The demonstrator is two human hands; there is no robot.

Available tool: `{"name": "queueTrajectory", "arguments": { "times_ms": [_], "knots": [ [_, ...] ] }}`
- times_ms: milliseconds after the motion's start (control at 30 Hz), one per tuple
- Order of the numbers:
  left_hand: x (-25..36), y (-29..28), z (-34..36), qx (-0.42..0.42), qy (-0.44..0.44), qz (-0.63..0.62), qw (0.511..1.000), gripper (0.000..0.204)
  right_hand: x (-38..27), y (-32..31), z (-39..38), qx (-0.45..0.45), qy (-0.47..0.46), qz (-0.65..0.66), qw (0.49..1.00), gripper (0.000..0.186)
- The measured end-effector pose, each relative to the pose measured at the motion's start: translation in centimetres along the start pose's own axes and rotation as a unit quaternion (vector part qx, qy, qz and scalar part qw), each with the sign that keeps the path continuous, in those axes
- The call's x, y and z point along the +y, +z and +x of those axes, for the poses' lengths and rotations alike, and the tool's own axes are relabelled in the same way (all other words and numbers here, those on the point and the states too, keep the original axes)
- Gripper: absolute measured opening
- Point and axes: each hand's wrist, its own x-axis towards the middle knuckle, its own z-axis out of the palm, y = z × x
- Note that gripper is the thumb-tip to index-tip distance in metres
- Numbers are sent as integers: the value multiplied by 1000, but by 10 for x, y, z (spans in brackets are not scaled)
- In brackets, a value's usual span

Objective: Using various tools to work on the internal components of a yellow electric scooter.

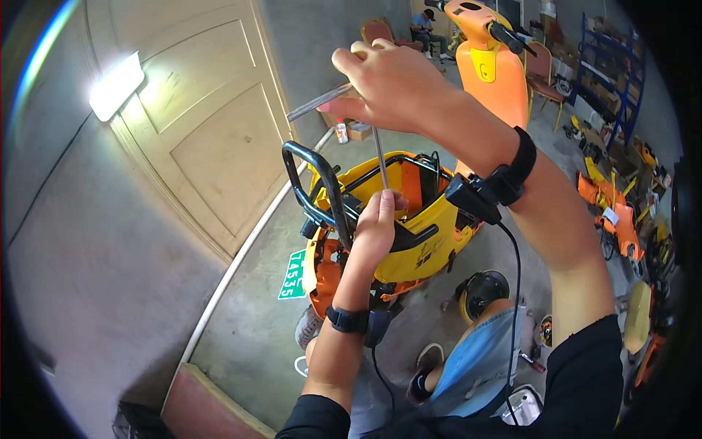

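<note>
A metal T-handle wrench stands over the open body of a yellow and orange electric scooter. At the top, my right hand is closed around its crossbar, whose left end sticks out past the thumb. My left hand pinches the shaft lower down, just above the scooter's frame. The shaft's lower end is hidden behind my left fingers and the scooter body, so I cannot tell what it sits on. A black grab rail rises beside my left hand.
The scooter's orange front stands beyond my right forearm. A green plate hangs at its rear. A round black part is near my knee. Orange scooter parts and blue shelving line the right. Far back, a person sits.
</note>
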Motion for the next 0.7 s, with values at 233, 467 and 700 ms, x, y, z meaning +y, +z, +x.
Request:
{"name": "queueTrajectory", "arguments": {
  "times_ms": [233,467,700],
  "knots": [
    [3,1,-1,9,47,25,999,43,3,-6,7,-109,31,140,984,46],
    [3,2,0,2,-5,12,1000,35,-8,1,14,-118,144,74,980,23],
    [-4,1,1,-1,55,14,998,34,-5,-19,12,-140,144,47,978,22]
  ]
}}
